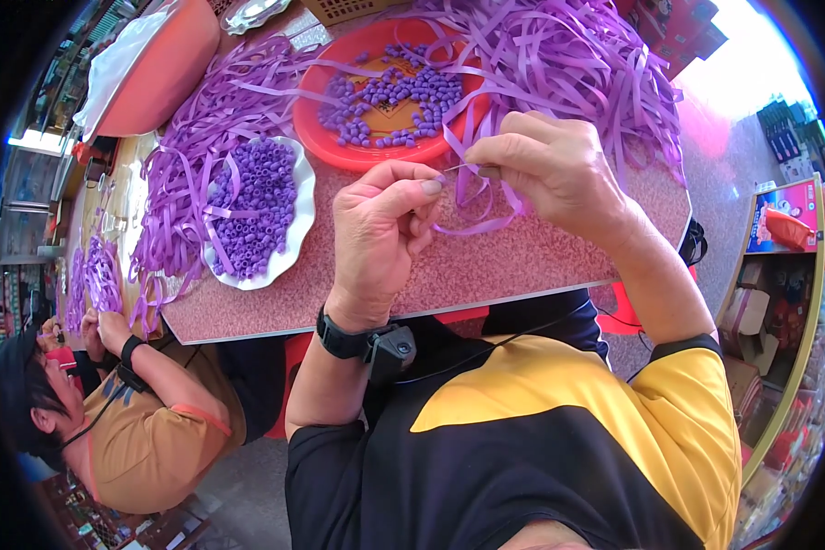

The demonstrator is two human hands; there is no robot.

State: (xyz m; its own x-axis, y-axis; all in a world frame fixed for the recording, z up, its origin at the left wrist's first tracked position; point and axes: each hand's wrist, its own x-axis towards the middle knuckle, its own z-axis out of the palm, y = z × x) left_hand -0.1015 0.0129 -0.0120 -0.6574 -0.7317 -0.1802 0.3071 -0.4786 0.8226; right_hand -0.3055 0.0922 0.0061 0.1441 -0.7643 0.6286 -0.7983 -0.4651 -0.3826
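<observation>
Above the near side of the speckled pink table point(522, 266), my left hand point(376, 225) pinches a small purple bead point(442, 180) between thumb and forefinger. Its other fingers curl in. My right hand point(555, 170) is closed on a thin needle point(456, 168), whose tip points at the bead. Whether the tip is inside the bead is too small to tell. A loop of purple ribbon point(481, 225) hangs below the right fingers. Just behind the hands lies a red plate point(339, 157) with purple beads in it.
Left of my left hand stands a white scalloped dish point(304, 206) full of purple beads point(257, 206). Heaps of purple ribbon point(568, 64) cover the far side. A red basin point(170, 69) is at the far left. Another person point(147, 422) handles ribbon at left.
</observation>
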